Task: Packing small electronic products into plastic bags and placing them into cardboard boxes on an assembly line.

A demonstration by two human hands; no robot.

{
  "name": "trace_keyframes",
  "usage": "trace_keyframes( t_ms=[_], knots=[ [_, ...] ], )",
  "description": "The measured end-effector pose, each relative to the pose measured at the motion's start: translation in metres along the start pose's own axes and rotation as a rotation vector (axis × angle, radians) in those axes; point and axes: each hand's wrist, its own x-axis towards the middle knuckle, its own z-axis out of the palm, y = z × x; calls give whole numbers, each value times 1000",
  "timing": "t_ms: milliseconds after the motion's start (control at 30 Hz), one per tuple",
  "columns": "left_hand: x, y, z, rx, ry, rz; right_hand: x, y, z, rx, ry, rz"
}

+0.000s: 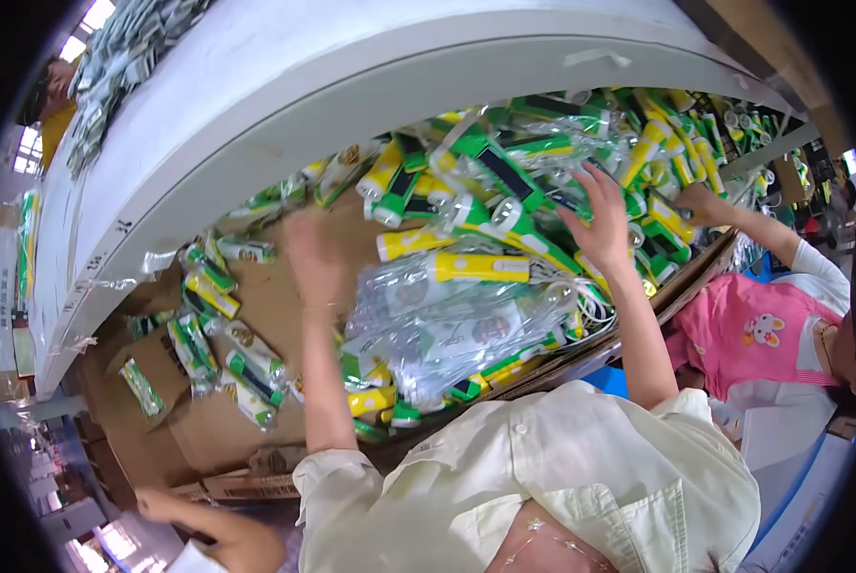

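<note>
My left hand [313, 256] is smeared by motion above the brown cardboard, just left of the main heap, so its fingers cannot be made out. Over the heap of green, yellow and white flashlights [480, 267], my right hand [600, 218] is open with its fingers apart, close to a green flashlight with a dark panel [506, 172]. Whether it touches anything is unclear. Between my forearms lies a pile of clear plastic bags [437, 329]. White cables [590, 304] lie at the pile's right edge.
Bagged flashlights [246, 368] lie on the cardboard [189, 430] at left. A white shelf [351, 67] curves above the far side, bearing a grey-green heap [127, 62]. At right a co-worker's hand [705, 205] reaches into the flashlights; another person's arm [208, 520] shows lower left.
</note>
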Motion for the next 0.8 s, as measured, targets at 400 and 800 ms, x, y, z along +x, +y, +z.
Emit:
trace_keyframes(
  t_ms=[400, 800],
  knots=[
    [47, 169, 86, 7, -421, 327, 110, 35, 47, -461, -558, -342],
    [66, 220, 182, 353, -609, 465, 185, 55, 2, -420, -919, -126]
  ],
)
